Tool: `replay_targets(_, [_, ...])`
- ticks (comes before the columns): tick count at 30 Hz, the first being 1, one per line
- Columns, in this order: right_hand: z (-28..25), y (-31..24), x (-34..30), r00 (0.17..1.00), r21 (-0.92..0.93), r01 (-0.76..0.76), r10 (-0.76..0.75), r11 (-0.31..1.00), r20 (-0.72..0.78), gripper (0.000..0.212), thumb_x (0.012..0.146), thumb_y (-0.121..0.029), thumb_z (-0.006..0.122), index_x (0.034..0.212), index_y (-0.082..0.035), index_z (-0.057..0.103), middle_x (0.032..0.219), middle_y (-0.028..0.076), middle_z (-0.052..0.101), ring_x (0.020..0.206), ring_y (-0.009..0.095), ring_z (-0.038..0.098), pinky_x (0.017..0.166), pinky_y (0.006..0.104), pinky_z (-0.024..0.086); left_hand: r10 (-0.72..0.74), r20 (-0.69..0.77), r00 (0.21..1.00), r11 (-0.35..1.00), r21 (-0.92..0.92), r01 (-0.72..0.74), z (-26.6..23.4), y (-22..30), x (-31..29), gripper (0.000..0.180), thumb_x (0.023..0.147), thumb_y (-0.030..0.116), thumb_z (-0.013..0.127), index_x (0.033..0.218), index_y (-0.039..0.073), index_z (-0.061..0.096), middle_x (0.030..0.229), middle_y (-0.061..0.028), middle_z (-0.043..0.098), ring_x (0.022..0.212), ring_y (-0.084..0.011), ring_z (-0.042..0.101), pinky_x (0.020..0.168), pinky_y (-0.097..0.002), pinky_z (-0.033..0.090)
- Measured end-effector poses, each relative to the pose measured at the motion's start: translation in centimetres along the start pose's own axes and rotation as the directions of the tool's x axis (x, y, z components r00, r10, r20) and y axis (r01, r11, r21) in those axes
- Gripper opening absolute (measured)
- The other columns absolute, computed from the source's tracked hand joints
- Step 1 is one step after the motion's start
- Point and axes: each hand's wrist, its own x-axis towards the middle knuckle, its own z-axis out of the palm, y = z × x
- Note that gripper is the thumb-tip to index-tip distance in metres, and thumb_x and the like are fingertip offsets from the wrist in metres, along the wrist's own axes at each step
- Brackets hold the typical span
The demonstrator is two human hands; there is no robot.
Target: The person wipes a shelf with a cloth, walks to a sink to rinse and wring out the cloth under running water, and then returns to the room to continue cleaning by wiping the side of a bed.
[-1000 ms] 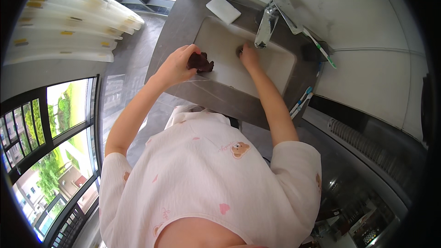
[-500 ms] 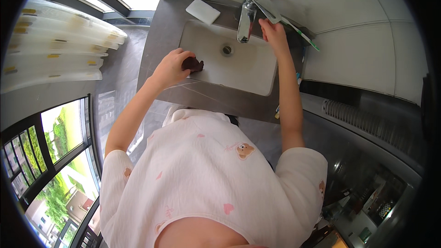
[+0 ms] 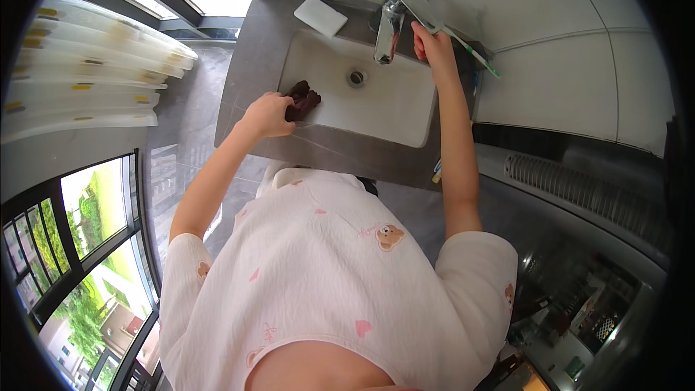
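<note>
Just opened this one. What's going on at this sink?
A person is at the sink. The left hand holds what looks like a crumpled dark brown cloth at the basin's near-left corner. The right hand is up beside the faucet, close under its lever; whether it touches the lever is unclear. No running water is visible below the spout, and the drain is uncovered.

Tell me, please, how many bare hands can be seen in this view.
2: the left hand, holding a dark brown item at the near-left corner of the sink, and the right hand, just right of the faucet. No others show.
</note>
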Motion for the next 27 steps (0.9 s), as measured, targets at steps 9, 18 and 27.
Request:
replay_targets(9, [0.1, -1.0, 0.0, 0.999, -0.045, 0.039, -0.039, 0.998, -0.003, 0.028, 0.074, -0.026, 0.05, 0.055, -0.008, 0.04, 0.045, -0.002, 0.035, 0.04, 0.007, 0.034, 0.041, 0.0205, 0.025, -0.096, 0.024, 0.995, 0.995, -0.026, 0.097, -0.5, 1.2, 0.4, 0.031, 0.06, 0.032, 0.058, 0.072, 0.005, 0.053, 0.076, -0.0107, 0.053, 0.077, -0.0269, 0.049, 0.065, -0.0339, 0.041])
replay_targets(18, [1.4, 10.4, 0.9, 0.998, -0.014, -0.055, 0.055, 0.998, -0.006, 0.013, 0.073, -0.016, 0.048, 0.067, -0.005, 0.05, 0.052, 0.002, 0.047, 0.045, 0.009, 0.044, 0.043, 0.0213, 0.035, -0.161, -0.036, 0.986, 0.965, 0.204, 0.165, 2.0, 0.9, 1.6, 0.024, 0.064, 0.029, 0.054, 0.073, 0.007, 0.051, 0.072, -0.0086, 0.052, 0.074, -0.0244, 0.05, 0.06, -0.036, 0.042])
replay_targets(27, [10.8, 18.4, -2.3, 0.818, -0.241, 0.314, -0.132, 0.918, 0.559, 0.027, 0.065, -0.02, 0.058, 0.09, -0.009, 0.054, 0.094, 0.009, 0.051, 0.095, 0.021, 0.044, 0.08, 0.0295, 0.035, 0.146, -0.201, 0.969, 0.986, -0.045, -0.158, 1.3, 0.6, 1.4, 0.012, 0.071, 0.02, 0.047, 0.073, 0.009, 0.051, 0.076, -0.0091, 0.052, 0.078, -0.026, 0.05, 0.065, -0.0324, 0.04])
